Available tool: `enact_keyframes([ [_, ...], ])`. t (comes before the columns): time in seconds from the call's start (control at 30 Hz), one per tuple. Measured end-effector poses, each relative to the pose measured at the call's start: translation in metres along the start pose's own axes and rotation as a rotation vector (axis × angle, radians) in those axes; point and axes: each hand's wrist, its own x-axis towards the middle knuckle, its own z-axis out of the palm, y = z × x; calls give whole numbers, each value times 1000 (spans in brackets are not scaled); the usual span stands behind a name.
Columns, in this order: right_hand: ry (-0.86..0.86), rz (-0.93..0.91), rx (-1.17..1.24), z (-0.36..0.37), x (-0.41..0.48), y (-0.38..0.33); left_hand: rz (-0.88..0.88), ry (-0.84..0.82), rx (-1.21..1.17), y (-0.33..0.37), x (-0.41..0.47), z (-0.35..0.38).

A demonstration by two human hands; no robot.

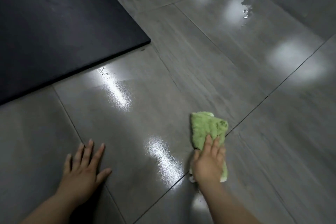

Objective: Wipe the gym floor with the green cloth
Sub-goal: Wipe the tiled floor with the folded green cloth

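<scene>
A crumpled green cloth (207,129) lies flat on the grey tiled gym floor (200,71), at the lower right of the view. My right hand (209,162) presses down on the near half of the cloth, fingers spread over it; the cloth's far end sticks out beyond my fingertips. My left hand (85,167) rests palm-down on a tile at the lower left, fingers apart, holding nothing. The tiles between my hands shine with wet streaks.
A black rubber mat (54,23) covers the floor at the upper left, its corner pointing toward the middle. A small puddle of water (247,9) glints on a tile at the upper right. Dark grout lines cross the floor.
</scene>
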Motion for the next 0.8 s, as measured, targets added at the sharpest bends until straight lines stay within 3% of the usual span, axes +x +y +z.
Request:
enact_keyframes([
  [0.07, 75, -137, -74, 36, -33, -28, -18, 75, -61, 1, -2, 1],
  [0.13, 88, -470, -228, 64, -67, -50, -20, 87, -98, -1, -1, 0],
  [0.27, -66, -854, -325, 56, -57, -46, 86, 22, -35, -2, 0, 1],
  [0.3, -97, -880, -361, 46, -40, -39, 87, 54, -34, 0, 1, 2],
  [0.33, -111, -841, -366, 36, -21, -32, 104, 190, -26, -2, 0, 6],
  [0.37, -77, -777, -356, 24, 0, -24, 97, 191, 2, -5, -2, 5],
  [0.43, -23, -580, -257, 2, 31, -12, 127, 148, 51, -7, 0, 2],
  [0.5, -8, -352, -162, -11, 39, -15, 99, -46, 118, -5, 1, -3],
  [0.6, -6, -146, -152, 4, 25, -43, 162, -32, 106, -6, 0, 3],
  [0.7, 67, -398, -207, 40, -4, -75, 129, 30, 80, -6, -1, 1],
  [0.8, -79, -716, -316, 42, -7, -81, 123, 97, 40, -7, -2, 4],
])
